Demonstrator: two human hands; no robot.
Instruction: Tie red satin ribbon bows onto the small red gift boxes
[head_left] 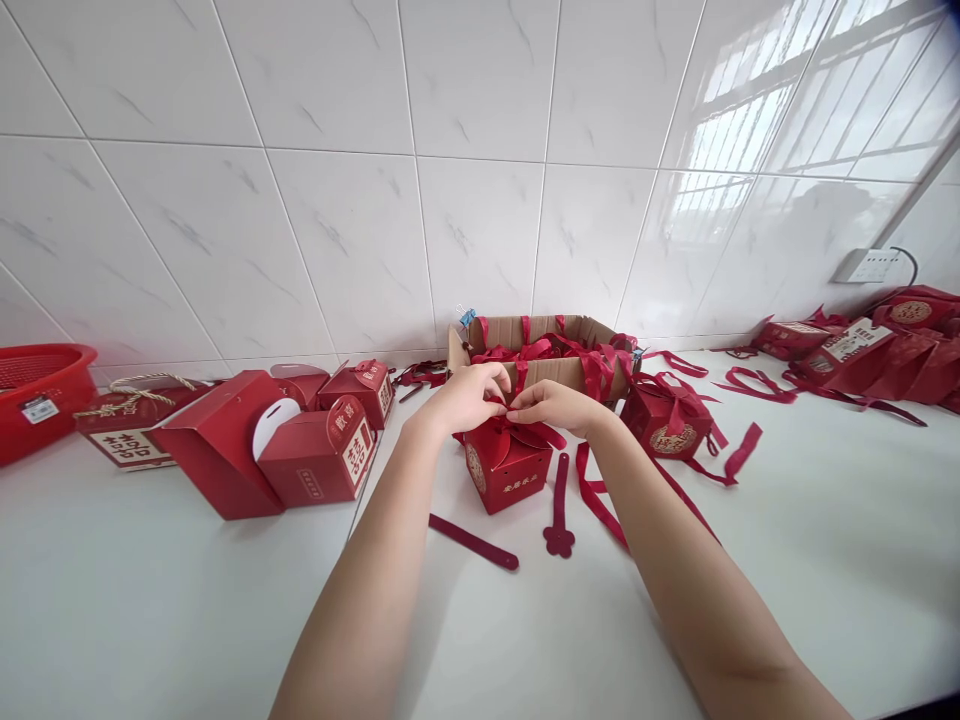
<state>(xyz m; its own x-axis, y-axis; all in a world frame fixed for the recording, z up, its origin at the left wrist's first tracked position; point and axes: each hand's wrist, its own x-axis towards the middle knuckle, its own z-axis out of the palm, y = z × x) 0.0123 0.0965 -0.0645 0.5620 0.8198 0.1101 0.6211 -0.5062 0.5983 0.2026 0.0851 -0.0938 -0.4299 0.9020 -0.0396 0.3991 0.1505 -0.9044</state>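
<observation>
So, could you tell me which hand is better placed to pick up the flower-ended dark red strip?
Right, probably. The right hand sits almost directly behind the flower-ended dark red strip, beside the small red cardboard box; the left hand is across the box. Both pinch its red ribbon bow.

Home-style packing spot: tiled wall (pixel 360 230), white counter (pixel 165 600), red gift boxes (pixel 319 460)
</observation>
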